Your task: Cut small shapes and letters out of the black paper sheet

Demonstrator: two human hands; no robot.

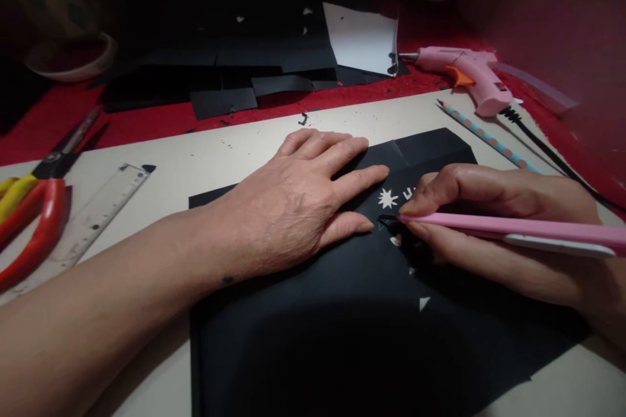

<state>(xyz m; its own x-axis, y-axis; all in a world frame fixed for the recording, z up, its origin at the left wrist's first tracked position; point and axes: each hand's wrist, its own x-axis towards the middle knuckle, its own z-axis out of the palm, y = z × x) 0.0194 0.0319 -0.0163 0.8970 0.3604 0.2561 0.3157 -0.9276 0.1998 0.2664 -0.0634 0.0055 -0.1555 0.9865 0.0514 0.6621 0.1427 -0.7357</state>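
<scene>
A large black paper sheet (342,326) lies on a beige board (205,156) in front of me. My left hand (298,199) presses flat on the sheet, fingers spread toward the right. My right hand (489,221) grips a pink craft knife (513,229), its dark tip touching the paper just right of my left thumb. A small star-shaped cut-out (387,198) and other little cut shapes show pale through the black sheet beside the tip.
Red-and-yellow-handled scissors (34,208) and a clear ruler (92,221) lie at the left. A pink glue gun (469,75), a striped pencil (484,133) and a black cord sit at the right. Black paper pieces (229,71), a white sheet (362,39) and a bowl (71,55) lie behind.
</scene>
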